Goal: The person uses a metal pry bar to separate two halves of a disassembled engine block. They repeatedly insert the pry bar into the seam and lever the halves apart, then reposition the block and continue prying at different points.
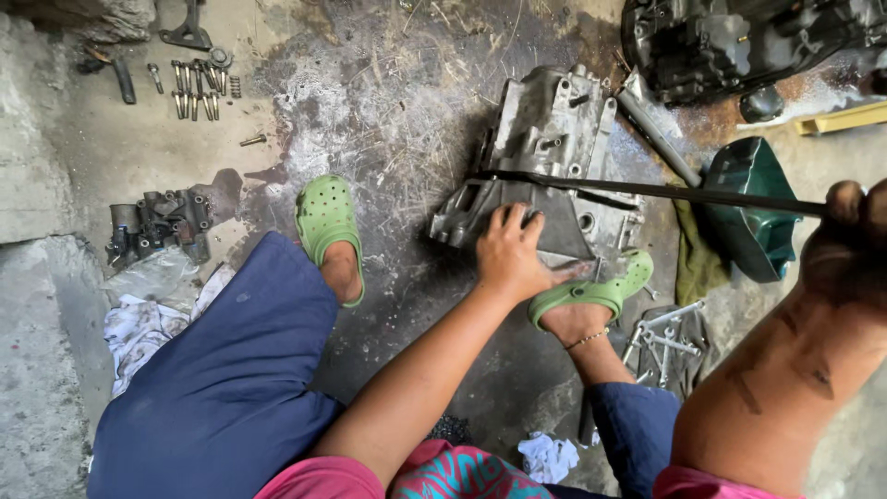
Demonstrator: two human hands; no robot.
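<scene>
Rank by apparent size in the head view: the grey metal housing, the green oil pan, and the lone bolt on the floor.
1. Grey metal housing, largest.
2. Green oil pan, smaller, though partly hidden behind the right arm, so its full size is unsure.
3. Lone bolt, by far the smallest.

1. A row of bolts [196, 88] is laid out on the concrete floor [120, 166], upper left
2. A small dark metal part [162, 225] is seen below them, beside a white rag [139, 328]
3. A green oil pan [753, 208] lies at right, a yellow-green cloth [695, 263] next to it
4. A dark engine block [739, 42] sits at the upper right
5. Loose bolts [667, 346] are piled lower right
</scene>
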